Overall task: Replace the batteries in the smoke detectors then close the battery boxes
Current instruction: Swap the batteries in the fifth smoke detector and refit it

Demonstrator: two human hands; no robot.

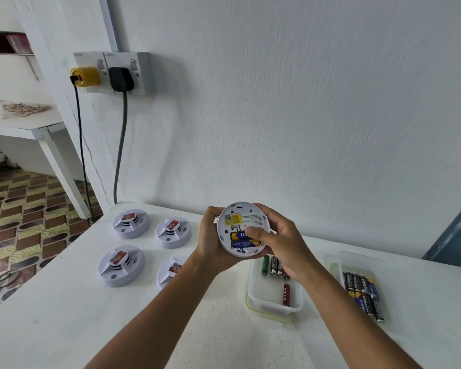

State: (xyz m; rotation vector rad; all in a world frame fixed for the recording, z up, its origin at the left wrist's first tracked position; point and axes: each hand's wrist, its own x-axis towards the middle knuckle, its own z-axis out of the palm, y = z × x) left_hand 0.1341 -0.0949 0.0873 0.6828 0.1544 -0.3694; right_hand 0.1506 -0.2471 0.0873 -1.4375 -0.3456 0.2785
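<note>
Held above the worktop (64, 328) at 6 o'clock – the smoke detector (243, 229), left hand (210, 239) cupped round its rim; right hand (274, 243) thumb presses the batteries (244, 239) – seat both flat before closing

The black and gold batteries (363, 291) lying in the clear tray (357, 258) near the right edge of the worktop (64, 328) carry the brand name EVEREADY in white capitals along their sides. The back of the held smoke detector (243, 229) bears a yellow label (233, 219) and a block of small print, too fine to read. The two blue and gold batteries (244, 239) in its compartment have white lettering that cannot be made out.
</note>
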